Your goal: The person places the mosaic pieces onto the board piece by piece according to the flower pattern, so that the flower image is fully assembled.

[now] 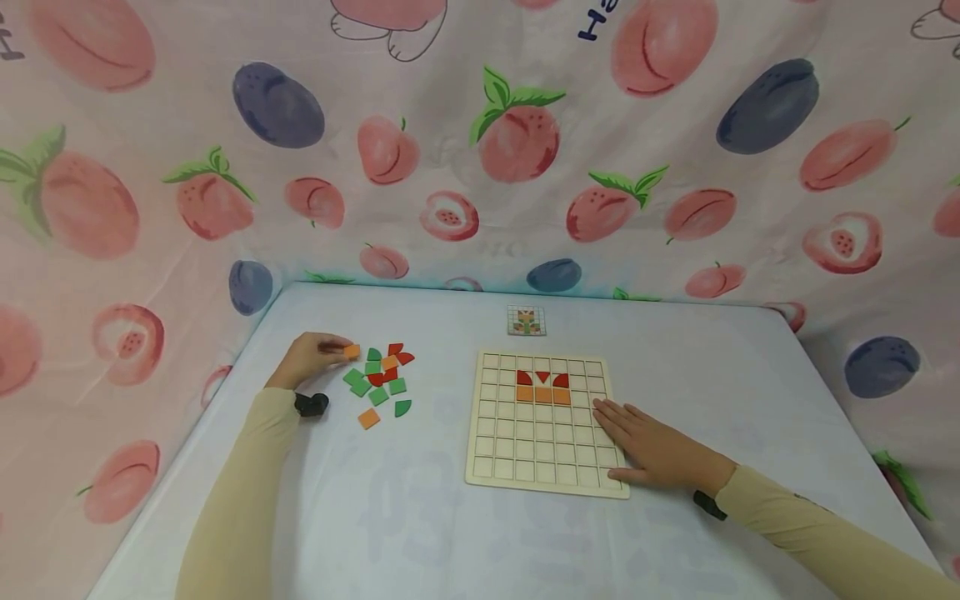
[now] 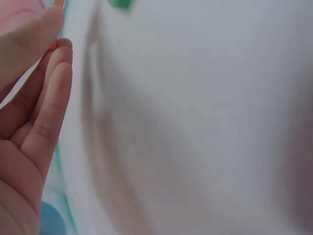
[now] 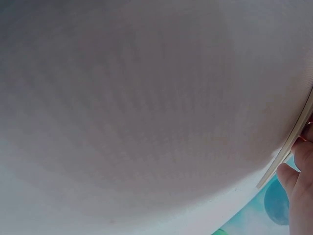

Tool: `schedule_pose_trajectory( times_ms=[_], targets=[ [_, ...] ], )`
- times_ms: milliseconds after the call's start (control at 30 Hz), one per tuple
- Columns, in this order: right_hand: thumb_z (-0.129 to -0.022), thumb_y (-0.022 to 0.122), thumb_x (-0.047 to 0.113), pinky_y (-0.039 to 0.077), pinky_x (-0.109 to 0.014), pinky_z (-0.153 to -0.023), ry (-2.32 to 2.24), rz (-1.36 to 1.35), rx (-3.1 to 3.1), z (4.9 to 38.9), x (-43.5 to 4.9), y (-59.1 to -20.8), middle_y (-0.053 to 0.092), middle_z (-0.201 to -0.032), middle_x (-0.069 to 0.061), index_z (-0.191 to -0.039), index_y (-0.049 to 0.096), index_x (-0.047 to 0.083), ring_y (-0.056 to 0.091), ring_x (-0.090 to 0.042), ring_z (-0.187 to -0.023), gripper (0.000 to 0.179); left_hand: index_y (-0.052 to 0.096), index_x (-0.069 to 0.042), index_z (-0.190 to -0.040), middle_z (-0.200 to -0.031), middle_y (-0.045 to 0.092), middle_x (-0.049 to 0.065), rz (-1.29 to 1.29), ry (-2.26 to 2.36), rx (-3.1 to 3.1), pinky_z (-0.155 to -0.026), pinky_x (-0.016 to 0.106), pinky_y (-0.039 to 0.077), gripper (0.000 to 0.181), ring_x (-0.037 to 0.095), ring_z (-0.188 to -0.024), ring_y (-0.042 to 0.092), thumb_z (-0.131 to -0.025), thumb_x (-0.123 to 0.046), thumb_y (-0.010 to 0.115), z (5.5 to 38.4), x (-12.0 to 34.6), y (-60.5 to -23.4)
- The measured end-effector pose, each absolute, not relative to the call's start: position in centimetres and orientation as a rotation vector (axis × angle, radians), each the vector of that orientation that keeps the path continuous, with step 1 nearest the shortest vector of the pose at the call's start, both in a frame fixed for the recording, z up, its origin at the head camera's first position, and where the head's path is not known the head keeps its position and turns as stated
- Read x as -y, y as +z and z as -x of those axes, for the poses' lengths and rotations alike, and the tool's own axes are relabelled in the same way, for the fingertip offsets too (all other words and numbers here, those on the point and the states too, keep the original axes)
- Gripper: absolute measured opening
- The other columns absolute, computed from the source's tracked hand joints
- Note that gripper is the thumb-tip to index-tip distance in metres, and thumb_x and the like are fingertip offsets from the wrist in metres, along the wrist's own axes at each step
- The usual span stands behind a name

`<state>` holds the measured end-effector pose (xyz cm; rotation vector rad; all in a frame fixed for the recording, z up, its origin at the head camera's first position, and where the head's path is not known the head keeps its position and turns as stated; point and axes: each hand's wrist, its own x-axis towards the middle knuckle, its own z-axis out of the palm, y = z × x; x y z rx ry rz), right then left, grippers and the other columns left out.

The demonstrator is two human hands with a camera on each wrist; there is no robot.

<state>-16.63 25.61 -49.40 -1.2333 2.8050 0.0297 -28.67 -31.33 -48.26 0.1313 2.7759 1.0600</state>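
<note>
At the left of the head view, my left hand (image 1: 311, 357) pinches an orange square tile (image 1: 352, 352) between thumb and fingertips, beside a loose pile of tiles. In the left wrist view only a sliver of that tile (image 2: 59, 3) shows by the thumb. My right hand (image 1: 660, 446) rests with extended fingers on the right edge of the wooden grid board (image 1: 517, 475). Set in the board's upper cells are a row of red pieces (image 1: 542, 377) and, directly below it, a row of orange squares (image 1: 543, 396). The right wrist view shows the board's edge (image 3: 286, 149) beside my fingers.
Green squares (image 1: 378, 397), green quarter-rounds (image 1: 403, 407), red pieces (image 1: 406, 358) and another orange square (image 1: 369, 418) lie left of the board. A small pattern card (image 1: 527, 321) lies behind the board. A fruit-print cloth (image 1: 450, 150) hangs at the back of the white table (image 1: 420, 542).
</note>
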Motion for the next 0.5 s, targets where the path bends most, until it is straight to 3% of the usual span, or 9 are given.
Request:
schedule_pose_trajectory(
  times_ms=[233,500],
  targets=[
    [-0.09,0.038,0.067,-0.02,-0.014,-0.109,0.031,1.218,-2.8,16.6,-25.7,-49.5,0.023,-0.155,-0.014,-0.147,0.026,0.002,0.026,-0.032,-0.141,0.088,0.066,-0.004,-0.117,-0.113,0.067,0.017,-0.196,1.185,-2.75,-0.093,0.041,0.05,0.033,0.026,-0.1,0.064,-0.085,-0.014,0.069,28.1,28.2,-46.8],
    [-0.089,0.041,0.065,-0.02,-0.014,-0.108,0.015,1.219,-2.801,16.5,-25.6,-49.2,0.025,-0.155,-0.014,-0.147,0.027,0.001,0.027,-0.032,-0.141,0.087,0.067,-0.006,-0.114,-0.107,0.068,0.015,-0.25,1.303,-2.635,-0.078,0.032,0.055,0.032,0.021,-0.091,0.064,-0.084,-0.014,0.071,27.2,22.6,-45.9]
  ],
)
